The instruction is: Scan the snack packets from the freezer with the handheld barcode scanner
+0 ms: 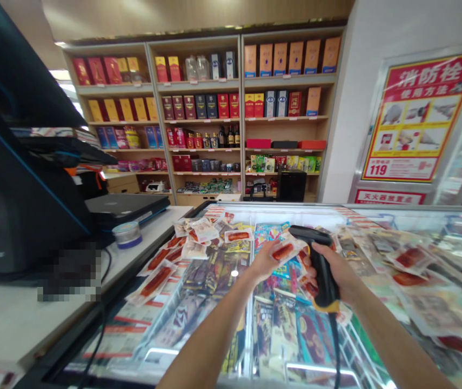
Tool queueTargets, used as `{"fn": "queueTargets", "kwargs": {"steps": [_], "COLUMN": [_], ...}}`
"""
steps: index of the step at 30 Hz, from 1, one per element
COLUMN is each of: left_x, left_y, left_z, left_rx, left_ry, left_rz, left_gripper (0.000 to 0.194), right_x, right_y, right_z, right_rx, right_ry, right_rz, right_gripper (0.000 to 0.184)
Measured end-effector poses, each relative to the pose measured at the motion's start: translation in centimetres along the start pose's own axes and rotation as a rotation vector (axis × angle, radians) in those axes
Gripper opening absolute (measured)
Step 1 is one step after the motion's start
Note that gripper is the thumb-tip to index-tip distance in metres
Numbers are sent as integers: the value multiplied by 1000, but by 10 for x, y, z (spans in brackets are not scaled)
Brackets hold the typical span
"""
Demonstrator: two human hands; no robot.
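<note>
My right hand is wrapped round the handle of a black barcode scanner with a yellow-edged base; its cable hangs down toward me. My left hand grips a clear, vacuum-sealed snack packet with a reddish-brown piece inside. That packet is just left of the scanner, below its head. Another reddish packet shows beside the scanner handle, partly hidden by my right fingers. Both hands are above the glass top of a freezer, through which wrapped ice creams show.
Loose snack packets lie on the glass at left, and a larger pile spreads at right. A dark checkout terminal and a small round tub stand on the white counter. Shelves of boxes stand behind.
</note>
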State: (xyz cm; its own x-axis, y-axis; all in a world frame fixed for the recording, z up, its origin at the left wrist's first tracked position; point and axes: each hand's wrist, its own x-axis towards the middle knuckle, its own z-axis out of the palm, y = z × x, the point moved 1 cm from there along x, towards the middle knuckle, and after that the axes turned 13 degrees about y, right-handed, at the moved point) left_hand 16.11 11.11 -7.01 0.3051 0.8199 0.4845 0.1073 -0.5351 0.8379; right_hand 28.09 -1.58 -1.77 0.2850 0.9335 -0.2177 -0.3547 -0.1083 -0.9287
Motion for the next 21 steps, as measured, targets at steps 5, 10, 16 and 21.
{"fn": "queueTargets", "kwargs": {"steps": [5,10,16,21], "left_x": [38,57,41,16], "left_y": [-11,-41,-50,-41], "left_z": [-26,-88,-85,-87], "left_rx": [236,340,375,351], "left_ry": [324,415,355,334], "left_rz": [23,-58,-96,-146], "left_gripper": [27,12,23,23], "right_x": [8,6,6,-2], "right_y": [3,10,18,28], "right_z": [0,10,15,22], "right_rx": [4,21,-13,-107], "right_ry": [16,24,-9,-66], "right_rz": [25,-15,-54,-14], "right_gripper": [29,23,25,30]}}
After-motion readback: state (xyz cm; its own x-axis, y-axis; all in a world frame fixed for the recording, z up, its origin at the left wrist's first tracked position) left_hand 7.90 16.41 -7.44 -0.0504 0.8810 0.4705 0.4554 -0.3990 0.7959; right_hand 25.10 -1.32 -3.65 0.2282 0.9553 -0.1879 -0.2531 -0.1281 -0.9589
